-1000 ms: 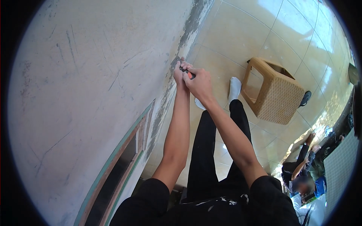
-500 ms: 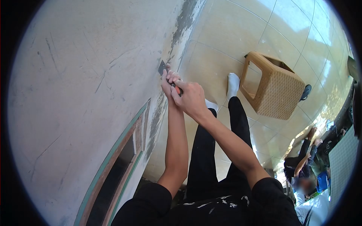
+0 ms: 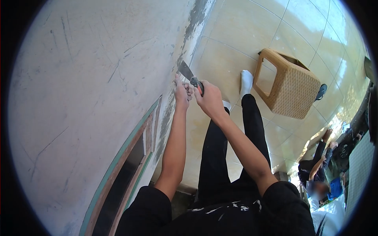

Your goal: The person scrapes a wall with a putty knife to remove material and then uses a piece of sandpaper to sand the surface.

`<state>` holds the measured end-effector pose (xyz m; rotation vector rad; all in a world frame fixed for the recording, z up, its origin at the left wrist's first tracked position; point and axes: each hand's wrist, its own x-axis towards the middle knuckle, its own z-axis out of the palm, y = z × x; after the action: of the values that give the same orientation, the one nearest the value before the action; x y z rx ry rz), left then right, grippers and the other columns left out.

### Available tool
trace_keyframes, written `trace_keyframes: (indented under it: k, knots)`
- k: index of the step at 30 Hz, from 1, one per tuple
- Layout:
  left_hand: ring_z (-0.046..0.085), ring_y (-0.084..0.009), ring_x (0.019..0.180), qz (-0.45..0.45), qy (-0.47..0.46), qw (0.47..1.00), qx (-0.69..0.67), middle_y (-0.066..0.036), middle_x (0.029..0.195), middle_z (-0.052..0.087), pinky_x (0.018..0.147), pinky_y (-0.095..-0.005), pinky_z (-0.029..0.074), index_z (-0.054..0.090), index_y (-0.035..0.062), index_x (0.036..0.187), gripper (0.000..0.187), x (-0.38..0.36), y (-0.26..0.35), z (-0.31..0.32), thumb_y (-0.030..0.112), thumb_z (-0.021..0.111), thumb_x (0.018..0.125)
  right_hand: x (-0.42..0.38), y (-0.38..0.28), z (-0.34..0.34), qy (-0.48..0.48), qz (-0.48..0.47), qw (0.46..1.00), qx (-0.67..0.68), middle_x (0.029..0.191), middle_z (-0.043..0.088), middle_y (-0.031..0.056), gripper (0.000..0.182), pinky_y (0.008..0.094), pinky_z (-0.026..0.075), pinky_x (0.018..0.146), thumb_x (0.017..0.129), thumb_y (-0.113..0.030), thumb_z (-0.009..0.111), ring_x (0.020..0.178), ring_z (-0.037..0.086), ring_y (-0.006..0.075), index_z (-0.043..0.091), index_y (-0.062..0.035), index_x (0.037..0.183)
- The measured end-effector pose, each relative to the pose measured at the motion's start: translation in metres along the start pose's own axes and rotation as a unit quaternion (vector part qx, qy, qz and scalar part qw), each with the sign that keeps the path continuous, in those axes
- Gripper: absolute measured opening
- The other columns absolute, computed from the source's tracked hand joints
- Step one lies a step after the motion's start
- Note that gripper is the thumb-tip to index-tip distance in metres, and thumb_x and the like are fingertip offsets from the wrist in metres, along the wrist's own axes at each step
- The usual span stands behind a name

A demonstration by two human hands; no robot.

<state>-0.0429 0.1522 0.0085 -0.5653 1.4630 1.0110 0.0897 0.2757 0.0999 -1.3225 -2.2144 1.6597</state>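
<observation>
Here's the wall (image 3: 86, 90) filling my left side, scratched across its face and patchy grey along its edge; push a metal corner in too steeply there and I could gouge it or pop off a bigger flake than I want. The tiled floor (image 3: 232, 27) meets it at that edge, smooth and shiny, and that's a slip risk. The window frame (image 3: 103, 179) sits in the wall, near my left arm, so an elbow could knock it if I swing wide. Another person (image 3: 317, 157) is down low, well apart from the wall, out of my reach.

The stool (image 3: 295, 92) lies tipped over, farther from the wall than my feet; a step back and sideways could catch it and trip me. A white sock (image 3: 246, 82) is all I've got on that foot, on the floor between wall and stool, so a hard shove could slide me. The slipper (image 3: 321, 92) is on the far side of the stool from the wall.

Now the hands: right hand (image 3: 210, 98) gripping the scraper (image 3: 200, 87) by its handle, just off the wall's edge. Left hand (image 3: 182, 90) is right beside the wall, fingers partly curled; can't tell if it holds anything. The blade (image 3: 185, 70) slants over the patchy edge, contact unclear, and it's very near my left fingertips: one skid could nick them.
</observation>
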Motion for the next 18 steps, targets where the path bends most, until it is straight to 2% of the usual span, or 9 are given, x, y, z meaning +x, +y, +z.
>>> trace_keyframes:
  k: [1,2,4,5,6,9,12,14,18]
  knots:
    - [0.059,-0.0175,0.068,0.048,0.076,0.992,-0.087,-0.012,0.087,0.056,0.053,-0.0300,0.049,0.051,0.0017,0.098,0.055,-0.018,0.001,0.021,0.056,0.046,0.089,-0.008,0.003,0.004,-0.037,0.085,0.990,0.105,0.074,0.059,0.0227,0.026,0.0447,0.047,0.067,0.074,-0.014,0.060,0.071,0.059,0.0393,0.055,0.0019,0.094]
    - [0.059,-0.0175,0.068,0.049,0.073,0.992,-0.087,-0.012,0.087,0.056,0.053,-0.0300,0.049,0.051,0.0017,0.098,0.055,-0.034,0.005,0.046,0.056,0.046,0.089,-0.013,0.007,0.008,-0.073,0.168,0.961,0.207,0.077,0.059,0.0241,0.029,0.0461,0.046,0.070,0.073,-0.012,0.059,0.075,0.059,0.0413,0.052,0.0014,0.099]
    - [0.057,-0.0166,0.062,0.119,0.145,0.973,-0.136,-0.010,0.081,0.056,0.051,-0.0282,0.047,0.050,0.0023,0.093,0.048,-0.055,0.006,0.075,0.050,0.052,0.088,-0.023,0.008,0.021,-0.060,0.148,0.971,0.179,0.082,0.059,0.0257,0.033,0.0472,0.045,0.073,0.073,-0.011,0.057,0.078,0.058,0.0431,0.049,0.0007,0.103]
    - [0.054,-0.0154,0.060,0.084,0.066,0.982,-0.153,-0.006,0.072,0.054,0.051,-0.0275,0.045,0.050,0.0030,0.087,0.035,-0.038,-0.007,0.056,0.037,0.058,0.088,-0.027,0.008,0.030,-0.050,0.125,0.979,0.153,0.087,0.059,0.0274,0.037,0.0483,0.044,0.076,0.072,-0.009,0.055,0.081,0.057,0.0449,0.046,0.0000,0.107]
    - [0.054,-0.0154,0.060,0.082,0.068,0.982,-0.153,-0.006,0.072,0.054,0.051,-0.0275,0.045,0.050,0.0030,0.087,0.035,-0.024,-0.015,0.046,0.037,0.058,0.088,-0.027,0.010,0.039,-0.053,0.128,0.978,0.154,0.087,0.059,0.0274,0.037,0.0483,0.044,0.076,0.072,-0.009,0.055,0.081,0.057,0.0449,0.046,0.0000,0.107]
    - [0.054,-0.0134,0.061,0.143,0.169,0.974,-0.043,-0.005,0.074,0.054,0.053,-0.0273,0.045,0.051,0.0026,0.086,0.013,-0.021,-0.014,0.049,0.014,0.054,0.082,-0.022,0.018,0.056,-0.059,0.154,0.972,0.169,0.098,0.057,0.0305,0.045,0.0479,0.043,0.081,0.072,-0.009,0.051,0.088,0.055,0.0471,0.041,-0.0015,0.115]
    - [0.052,-0.0124,0.059,0.148,0.129,0.980,0.014,-0.004,0.072,0.053,0.052,-0.0272,0.044,0.051,0.0043,0.082,0.011,-0.013,-0.019,0.034,0.015,0.054,0.082,-0.024,0.027,0.066,-0.079,0.141,0.970,0.182,0.106,0.057,0.0290,0.051,0.0444,0.043,0.086,0.075,-0.012,0.050,0.096,0.056,0.0446,0.042,-0.0002,0.123]
    - [0.050,-0.0119,0.057,0.131,0.124,0.983,-0.016,-0.002,0.067,0.050,0.050,-0.0277,0.043,0.051,0.0050,0.083,0.014,-0.009,-0.025,0.023,0.019,0.055,0.084,-0.027,0.036,0.074,-0.089,0.139,0.953,0.253,0.124,0.052,0.0209,0.049,0.0354,0.041,0.092,0.082,-0.012,0.048,0.106,0.057,0.0324,0.043,0.0007,0.130]
    - [0.051,-0.0134,0.055,0.091,0.102,0.990,-0.017,-0.002,0.070,0.049,0.047,-0.0291,0.043,0.047,0.0074,0.085,0.025,-0.011,-0.027,0.020,0.031,0.055,0.088,-0.027,0.034,0.070,-0.135,0.172,0.931,0.292,0.127,0.051,0.0202,0.043,0.0317,0.039,0.095,0.088,-0.014,0.047,0.110,0.055,0.0280,0.047,-0.0011,0.129]
